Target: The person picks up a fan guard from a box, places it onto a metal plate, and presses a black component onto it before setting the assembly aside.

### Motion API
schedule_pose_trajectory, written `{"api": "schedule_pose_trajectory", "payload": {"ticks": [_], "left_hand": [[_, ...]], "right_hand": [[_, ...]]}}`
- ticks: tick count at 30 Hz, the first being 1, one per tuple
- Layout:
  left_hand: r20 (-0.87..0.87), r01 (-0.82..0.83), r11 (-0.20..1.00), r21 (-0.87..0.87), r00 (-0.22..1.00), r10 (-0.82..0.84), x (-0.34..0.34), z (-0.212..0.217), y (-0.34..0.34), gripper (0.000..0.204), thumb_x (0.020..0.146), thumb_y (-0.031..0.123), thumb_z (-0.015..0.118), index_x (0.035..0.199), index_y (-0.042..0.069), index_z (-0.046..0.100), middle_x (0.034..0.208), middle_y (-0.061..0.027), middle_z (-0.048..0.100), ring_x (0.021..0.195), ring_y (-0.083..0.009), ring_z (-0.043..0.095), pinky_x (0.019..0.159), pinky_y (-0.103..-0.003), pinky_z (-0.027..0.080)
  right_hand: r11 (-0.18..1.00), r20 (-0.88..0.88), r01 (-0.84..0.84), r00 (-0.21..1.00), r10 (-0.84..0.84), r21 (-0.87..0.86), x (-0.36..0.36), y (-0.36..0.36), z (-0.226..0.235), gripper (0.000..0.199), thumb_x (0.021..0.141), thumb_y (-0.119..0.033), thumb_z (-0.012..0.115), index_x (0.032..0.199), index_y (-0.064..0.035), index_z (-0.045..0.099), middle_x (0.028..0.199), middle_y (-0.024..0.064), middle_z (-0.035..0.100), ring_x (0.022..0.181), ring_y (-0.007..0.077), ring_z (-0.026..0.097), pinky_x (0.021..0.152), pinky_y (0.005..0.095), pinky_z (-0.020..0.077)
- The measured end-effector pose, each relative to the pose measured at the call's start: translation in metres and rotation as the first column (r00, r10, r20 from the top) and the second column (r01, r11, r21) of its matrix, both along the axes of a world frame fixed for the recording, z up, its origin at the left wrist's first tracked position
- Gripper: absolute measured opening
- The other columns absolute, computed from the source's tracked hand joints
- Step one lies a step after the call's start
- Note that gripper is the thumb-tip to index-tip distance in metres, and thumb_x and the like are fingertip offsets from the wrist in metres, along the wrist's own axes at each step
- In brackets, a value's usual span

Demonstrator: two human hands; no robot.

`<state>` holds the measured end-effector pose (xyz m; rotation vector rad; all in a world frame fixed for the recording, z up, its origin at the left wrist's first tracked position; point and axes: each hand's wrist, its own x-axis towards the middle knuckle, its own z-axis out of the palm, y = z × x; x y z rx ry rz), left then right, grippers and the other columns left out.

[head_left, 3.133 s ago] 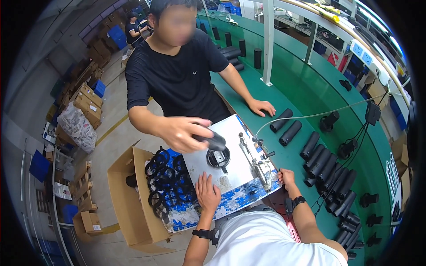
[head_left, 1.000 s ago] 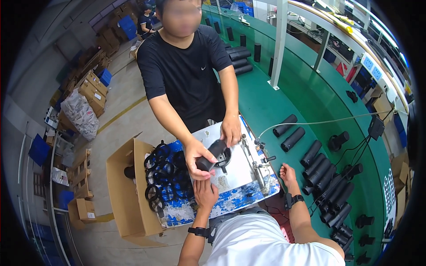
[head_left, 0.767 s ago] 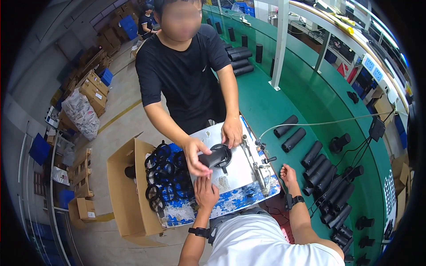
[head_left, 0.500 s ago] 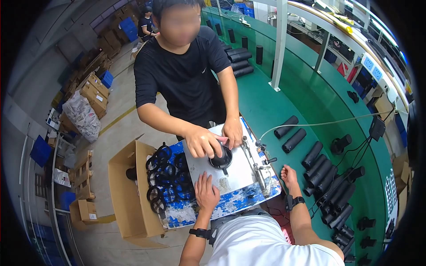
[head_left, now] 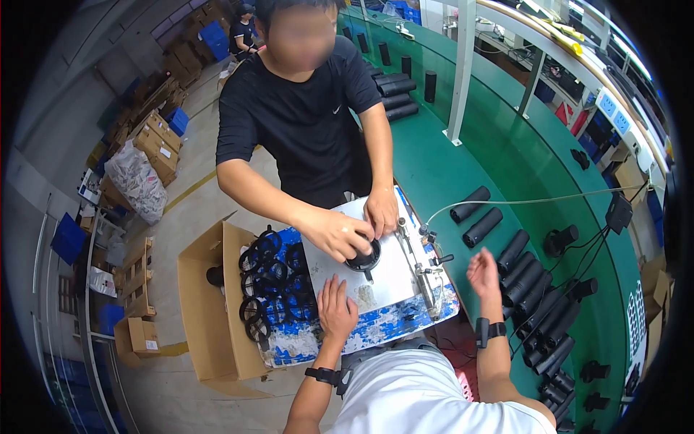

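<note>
My left hand (head_left: pixel 337 309) lies flat at the near left edge of a silvery metal plate (head_left: pixel 387 283), fingers spread, holding nothing. In the air right of the plate, my right hand (head_left: pixel 484 275) has loosely bent fingers that stand apart, and nothing shows in it. Across from me a co-worker's two hands (head_left: pixel 345 235) work on a round black part (head_left: pixel 365 263) with a short tab, set on the plate; their fingers cover much of it. A metal clamp-like fixture (head_left: pixel 419 269) with a black handle runs along the plate's right side.
Several black rings (head_left: pixel 254 309) lie on the blue worn tabletop (head_left: pixel 376 329) at left, beside an open cardboard box (head_left: pixel 195 318). Several black cylinders (head_left: pixel 483 227) rest on the green bench (head_left: pixel 426 170) at right. A thin hose (head_left: pixel 520 201) and black cables cross there.
My right hand has risen forward from the bench side, and its fingers have loosened. My left hand stays on the plate. The co-worker's hands have shifted slightly over the black part.
</note>
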<state>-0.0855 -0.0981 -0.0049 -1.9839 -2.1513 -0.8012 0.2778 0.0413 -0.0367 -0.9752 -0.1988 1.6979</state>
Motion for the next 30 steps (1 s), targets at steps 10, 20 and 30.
{"api": "schedule_pose_trajectory", "payload": {"ticks": [10, 20, 30], "left_hand": [[-0.013, 0.015, 1.000, -0.006, 1.000, -0.015, 0.001, 0.004, 0.003, 0.045, 0.077, 0.012, 0.055, 0.121, 0.001, 0.056, 0.134, -0.0186, 0.050, 0.126, -0.0371, 0.045, 0.106, -0.048, 0.033], [0.002, 0.012, 1.000, -0.019, 1.000, -0.012, 0.004, 0.003, -0.001, 0.044, 0.078, 0.011, 0.054, 0.120, 0.000, 0.056, 0.134, -0.0193, 0.050, 0.126, -0.0372, 0.045, 0.106, -0.047, 0.031], [-0.004, 0.016, 1.000, -0.011, 1.000, -0.016, 0.005, 0.003, 0.005, 0.043, 0.078, 0.011, 0.054, 0.120, 0.000, 0.056, 0.134, -0.0186, 0.050, 0.127, -0.0370, 0.045, 0.106, -0.048, 0.031]], "right_hand": [[0.989, 0.053, 0.039, 0.998, -0.047, 0.142, 0.000, 0.018, 0.030, 0.022, 0.093, -0.027, 0.057, 0.077, -0.0127, 0.051, 0.065, -0.0012, 0.049, 0.054, 0.0098, 0.047, 0.049, 0.0228, 0.0379], [0.982, 0.257, 0.009, 0.966, 0.041, -0.189, 0.015, -0.001, -0.097, 0.019, 0.091, -0.026, 0.059, 0.081, -0.0093, 0.058, 0.067, 0.0022, 0.062, 0.053, 0.0105, 0.055, 0.048, 0.0231, 0.0425], [0.985, 0.315, -0.017, 0.947, 0.071, -0.169, 0.024, 0.010, -0.080, 0.019, 0.091, -0.025, 0.058, 0.080, -0.0103, 0.057, 0.063, -0.0005, 0.056, 0.050, 0.0096, 0.050, 0.046, 0.0222, 0.0386]]}}
